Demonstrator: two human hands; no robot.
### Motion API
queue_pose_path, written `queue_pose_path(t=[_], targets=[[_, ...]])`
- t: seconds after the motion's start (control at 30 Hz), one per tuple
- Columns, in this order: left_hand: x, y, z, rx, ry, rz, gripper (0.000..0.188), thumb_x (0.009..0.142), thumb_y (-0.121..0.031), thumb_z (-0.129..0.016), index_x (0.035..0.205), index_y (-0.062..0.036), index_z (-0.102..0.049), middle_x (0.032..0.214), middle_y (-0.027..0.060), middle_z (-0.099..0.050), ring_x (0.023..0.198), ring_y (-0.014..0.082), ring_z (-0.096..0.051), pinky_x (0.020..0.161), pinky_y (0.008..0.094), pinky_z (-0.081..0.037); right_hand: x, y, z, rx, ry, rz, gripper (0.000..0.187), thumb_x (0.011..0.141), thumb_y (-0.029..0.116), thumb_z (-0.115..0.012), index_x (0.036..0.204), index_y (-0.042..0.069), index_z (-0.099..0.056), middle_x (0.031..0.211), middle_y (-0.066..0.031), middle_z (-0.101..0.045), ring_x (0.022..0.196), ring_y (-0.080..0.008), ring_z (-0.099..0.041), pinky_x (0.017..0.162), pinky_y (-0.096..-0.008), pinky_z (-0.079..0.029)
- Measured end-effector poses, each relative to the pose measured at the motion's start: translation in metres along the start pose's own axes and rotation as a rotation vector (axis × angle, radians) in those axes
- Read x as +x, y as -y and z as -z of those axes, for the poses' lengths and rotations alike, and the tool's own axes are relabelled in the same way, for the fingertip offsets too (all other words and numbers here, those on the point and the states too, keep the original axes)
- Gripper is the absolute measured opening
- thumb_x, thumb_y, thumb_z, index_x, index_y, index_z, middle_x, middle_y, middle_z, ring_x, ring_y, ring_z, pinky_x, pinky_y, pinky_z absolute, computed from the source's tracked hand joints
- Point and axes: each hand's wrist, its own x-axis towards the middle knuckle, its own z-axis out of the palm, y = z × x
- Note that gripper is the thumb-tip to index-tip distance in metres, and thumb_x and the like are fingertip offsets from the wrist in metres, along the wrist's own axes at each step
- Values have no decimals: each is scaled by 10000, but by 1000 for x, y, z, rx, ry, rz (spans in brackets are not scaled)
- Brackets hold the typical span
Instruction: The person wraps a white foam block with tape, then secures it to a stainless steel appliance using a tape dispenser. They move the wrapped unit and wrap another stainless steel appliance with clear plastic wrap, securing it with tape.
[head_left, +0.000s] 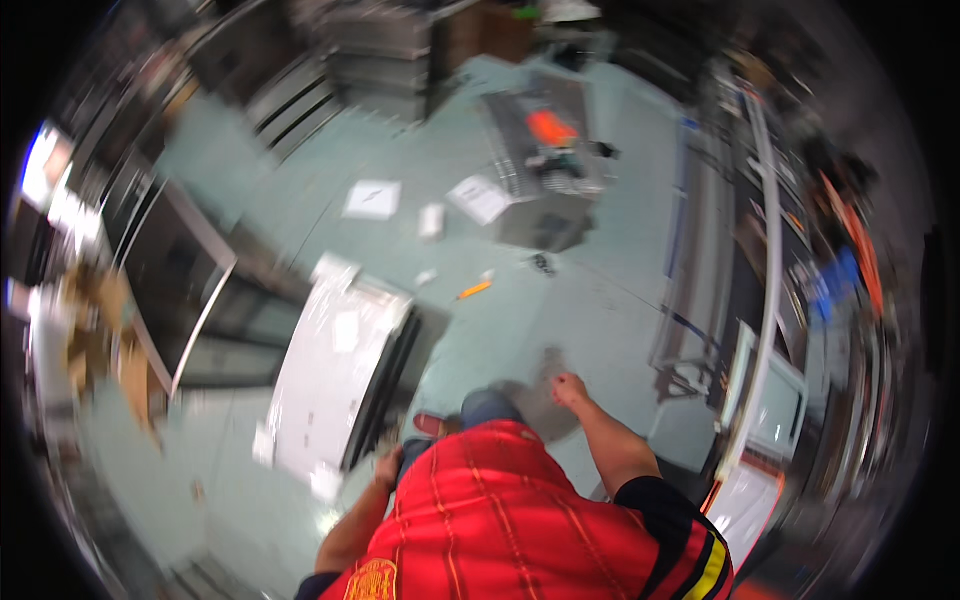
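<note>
My right hand hangs over the floor in front of me, its fingers curled in and nothing seen sticking out of them. My left hand is low at my left side, beside my leg and near the end of a white, film-wrapped flat panel. Motion blur and the angle hide its fingers, so I cannot tell whether it holds anything. The white panel has a dark side edge and lies to my left. One reddish shoe shows below me.
An orange-handled tool and white sheets lie on the green-grey floor. Farther ahead stands a film-wrapped block with an orange item on top. Framed panels stand at left; a long rail runs along the right.
</note>
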Motion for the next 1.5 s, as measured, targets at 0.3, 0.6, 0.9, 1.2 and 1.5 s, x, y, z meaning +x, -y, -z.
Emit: queue_pose_path(t=[0.3,0.6,0.9,1.2,1.5], targets=[[-190,23,-60,-1459,-549,682,693,1100,-530,-561,1568,-29,-467,1591,141,-563,1398,349,-585,1101,519,-512,90,237,-162,-408,131,371,491,1044,500,-629,1205,54,-755,1012,-145,-786,818,-265,-754,767,-436,-608],[-289,-119,-248,-1172,-445,973,651,1093,-509,-562,1485,10,-569,1402,197,-698,1274,333,-685,1084,497,-551,230,448,-273,-480,422,645,797,1034,636,-628,1477,-26,-607,1408,-223,-706,1334,-346,-662,1129,-433,-496],[-244,-280,-294,-1306,-573,1036,617,1075,-455,-607,1461,26,-583,1351,201,-720,1231,327,-707,1056,489,-571,226,489,-310,-298,810,236,926,978,593,-771,1568,-61,-482,1501,-196,-623,1347,-314,-625,1134,-425,-512],[-157,-343,-356,-1264,-738,895,585,1057,-400,-652,1436,42,-597,1301,204,-741,1188,320,-730,1029,482,-592,218,483,-310,-373,699,102,987,1012,642,-695,1681,23,-315,1622,-188,-503,1439,-365,-551,1193,-524,-466],[-22,-350,-426,-2584,-1295,377,309,995,-106,-649,1264,27,-727,1135,138,-794,1013,236,-757,901,380,-612,134,469,-300,-383,947,113,864,1080,694,-516,1657,64,-388,1668,-94,-501,1491,-336,-514,1252,-535,-393]])
